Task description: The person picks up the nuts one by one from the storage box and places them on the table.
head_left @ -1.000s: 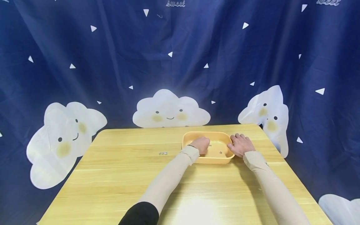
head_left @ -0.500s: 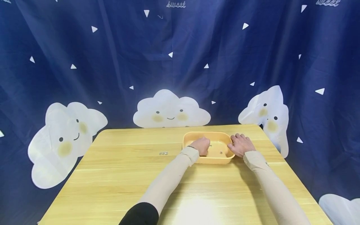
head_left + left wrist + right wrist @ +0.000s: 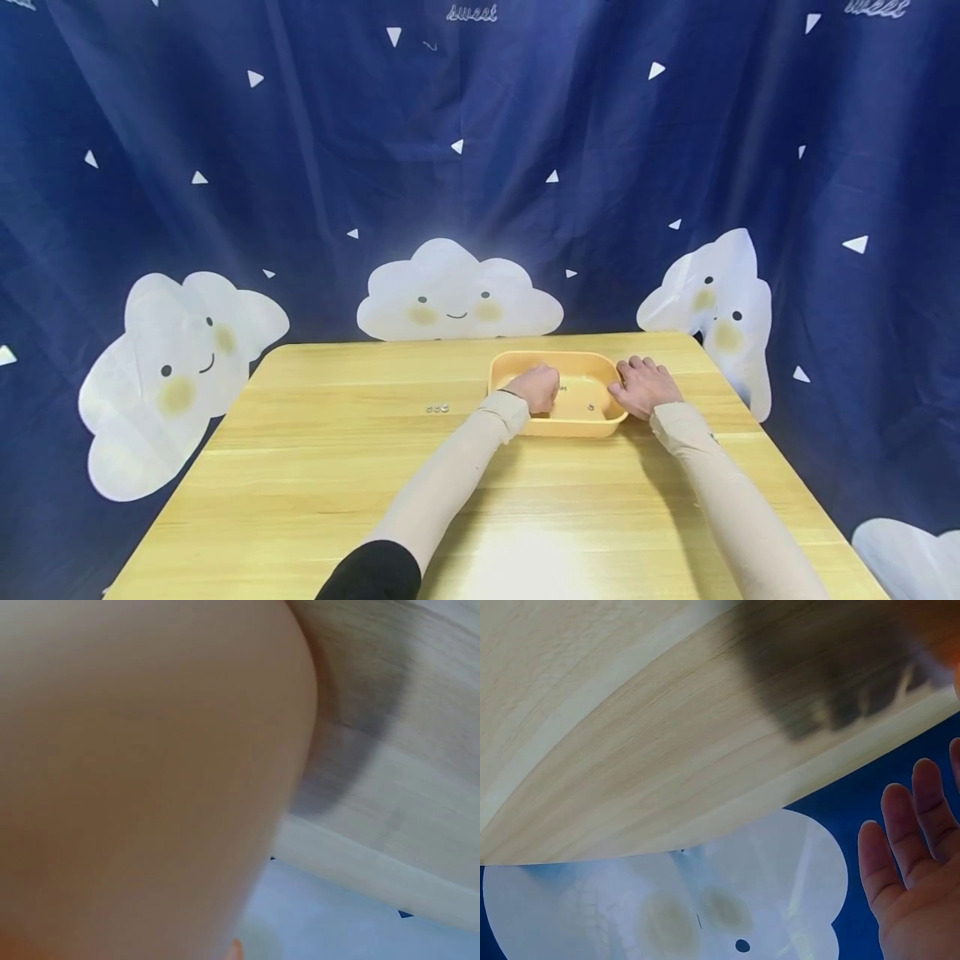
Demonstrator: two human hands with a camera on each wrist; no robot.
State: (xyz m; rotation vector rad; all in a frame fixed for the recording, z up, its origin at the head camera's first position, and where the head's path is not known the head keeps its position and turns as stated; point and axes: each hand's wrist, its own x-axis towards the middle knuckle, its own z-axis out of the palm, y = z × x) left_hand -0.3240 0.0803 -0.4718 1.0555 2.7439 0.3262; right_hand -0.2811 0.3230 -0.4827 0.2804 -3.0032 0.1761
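Tray (image 3: 573,428): nothing visibly shifted, so likely no progress. My left hand (image 3: 536,388) curls inside, can't tell if grasping; right hand (image 3: 647,388), loose fingers, touches its end.

Worktop (image 3: 315,483): pale wood grain, rounded far corners, extending beneath left grip (image 3: 537,388) and right grip (image 3: 647,387). Beyond both, a navy curtain (image 3: 495,204) hangs in folds, printed with white clouds (image 3: 459,285) and triangles (image 3: 856,244); probably fabric, weave indistinct. Bright glare (image 3: 528,562) marks the surface nearside of both.

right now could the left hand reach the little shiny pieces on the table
Probably yes: nothing visible covers the shiny pieces, though the left hand sits inside the tray and must clear its wall first.
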